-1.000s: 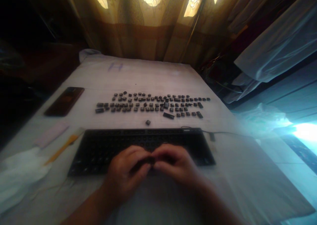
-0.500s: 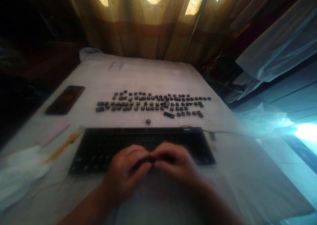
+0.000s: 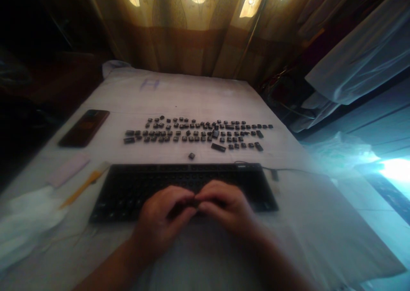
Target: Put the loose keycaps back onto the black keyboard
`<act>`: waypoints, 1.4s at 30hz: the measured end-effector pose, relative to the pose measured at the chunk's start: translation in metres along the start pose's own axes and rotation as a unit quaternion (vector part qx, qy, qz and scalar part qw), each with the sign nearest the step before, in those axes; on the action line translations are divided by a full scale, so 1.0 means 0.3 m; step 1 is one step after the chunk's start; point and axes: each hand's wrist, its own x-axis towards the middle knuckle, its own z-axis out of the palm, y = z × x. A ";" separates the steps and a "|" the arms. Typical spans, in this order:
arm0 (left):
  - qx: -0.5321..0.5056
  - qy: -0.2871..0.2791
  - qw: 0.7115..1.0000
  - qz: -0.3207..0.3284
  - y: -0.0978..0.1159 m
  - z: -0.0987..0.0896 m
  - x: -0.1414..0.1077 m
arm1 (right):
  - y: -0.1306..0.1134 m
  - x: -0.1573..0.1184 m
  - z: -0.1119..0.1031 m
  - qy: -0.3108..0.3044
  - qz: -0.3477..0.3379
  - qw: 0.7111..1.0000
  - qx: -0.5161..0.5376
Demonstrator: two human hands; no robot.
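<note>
Black keyboard (image 3: 124,190), left fingers (image 3: 182,219), right fingers (image 3: 213,210) meeting over near edge, grip unclear, cloth (image 3: 320,227) stretching rightward

The keyboard (image 3: 179,177) looks like black plastic, dull overall, and the loose keycaps (image 3: 215,133) appear to be smooth dark plastic too. Under them, the white cover (image 3: 198,96) reads as matt cloth, faintly creased. The phone (image 3: 85,128) has a smooth, glossy back; the yellow handle (image 3: 80,190) seems plastic. The crumpled white piece (image 3: 28,222) is soft and matt (tissue or cloth, I can't tell), and the curtain (image 3: 198,47) is patterned fabric
</note>
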 end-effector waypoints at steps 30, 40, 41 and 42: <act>-0.024 -0.032 0.999 -0.038 -0.024 -0.006 -0.009 | -0.030 0.001 -0.010 -0.017 0.046 0.998 -0.029; 0.004 -0.046 0.998 -0.031 -0.031 -0.007 -0.009 | -0.020 0.000 -0.014 -0.032 0.016 0.995 -0.089; 0.014 -0.042 0.999 -0.031 -0.034 -0.012 -0.008 | -0.017 0.000 -0.019 -0.030 0.018 0.995 -0.096; 0.025 -0.035 0.999 -0.032 -0.038 -0.017 -0.006 | -0.013 0.001 -0.025 -0.027 0.022 0.994 -0.103</act>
